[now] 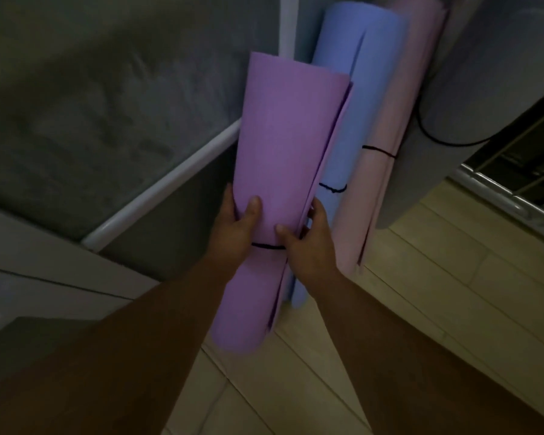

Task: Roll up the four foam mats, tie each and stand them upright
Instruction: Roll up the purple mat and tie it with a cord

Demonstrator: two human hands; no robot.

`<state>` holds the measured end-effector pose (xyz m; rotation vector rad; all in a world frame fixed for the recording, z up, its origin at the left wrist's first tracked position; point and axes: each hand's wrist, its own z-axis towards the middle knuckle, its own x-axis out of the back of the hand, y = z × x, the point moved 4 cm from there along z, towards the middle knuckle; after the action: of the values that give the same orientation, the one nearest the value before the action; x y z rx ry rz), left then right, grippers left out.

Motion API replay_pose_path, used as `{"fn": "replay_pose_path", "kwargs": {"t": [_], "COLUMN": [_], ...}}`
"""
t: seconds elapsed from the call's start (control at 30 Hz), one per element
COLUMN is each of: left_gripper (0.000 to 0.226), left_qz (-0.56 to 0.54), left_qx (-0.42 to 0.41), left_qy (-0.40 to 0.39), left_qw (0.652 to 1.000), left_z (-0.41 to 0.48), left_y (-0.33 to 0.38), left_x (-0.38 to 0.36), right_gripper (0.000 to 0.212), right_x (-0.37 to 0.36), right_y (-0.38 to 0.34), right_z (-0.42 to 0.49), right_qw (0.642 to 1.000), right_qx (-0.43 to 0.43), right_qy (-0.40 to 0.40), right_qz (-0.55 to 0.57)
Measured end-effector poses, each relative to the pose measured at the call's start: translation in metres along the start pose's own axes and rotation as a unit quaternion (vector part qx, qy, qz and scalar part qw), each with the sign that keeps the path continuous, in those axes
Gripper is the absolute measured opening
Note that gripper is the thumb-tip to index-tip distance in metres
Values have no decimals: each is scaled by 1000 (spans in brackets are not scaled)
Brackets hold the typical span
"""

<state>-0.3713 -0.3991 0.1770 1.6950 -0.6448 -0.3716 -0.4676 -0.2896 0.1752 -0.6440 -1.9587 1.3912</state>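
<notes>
A rolled purple mat (pixel 283 146) stands upright in front of me, tied round its middle with a black string (pixel 266 246). My left hand (pixel 237 229) grips its left side, thumb across the front. My right hand (pixel 308 243) grips its right edge by the loose flap. Behind it stand a rolled blue mat (pixel 355 89) and a rolled pink mat (pixel 399 98), each tied with black string. A rolled grey mat (pixel 478 83) with a black string leans at the far right.
A grey cushioned bed or sofa (pixel 91 105) with a white frame rail (pixel 170 183) lies to the left. Pale wooden floor (pixel 437 293) spreads to the right. A metal-framed grille (pixel 522 171) sits at the right edge.
</notes>
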Motion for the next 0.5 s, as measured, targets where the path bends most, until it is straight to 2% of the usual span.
{"fn": "replay_pose_path", "kwargs": {"t": [0.1,0.23,0.33,0.5], "left_gripper": [66,70,63,62], "left_qz": [23,31,31,11], "left_qx": [0,19,37,79], "left_qy": [29,45,55,130], "left_qw": [999,998,997,988], "left_z": [7,2,-3,-15], "left_y": [-4,-2,7,28], "left_x": [-3,-6,-7,-1], "right_gripper": [93,97,88,68], "right_x": [2,8,11,20], "right_y": [8,7,-1,-17], "right_z": [11,11,11,3], "right_qw": [1000,999,999,996], "right_qx": [-15,-37,-47,-76], "right_qy": [2,-8,-18,-23], "right_qz": [-10,-13,-13,-26]}}
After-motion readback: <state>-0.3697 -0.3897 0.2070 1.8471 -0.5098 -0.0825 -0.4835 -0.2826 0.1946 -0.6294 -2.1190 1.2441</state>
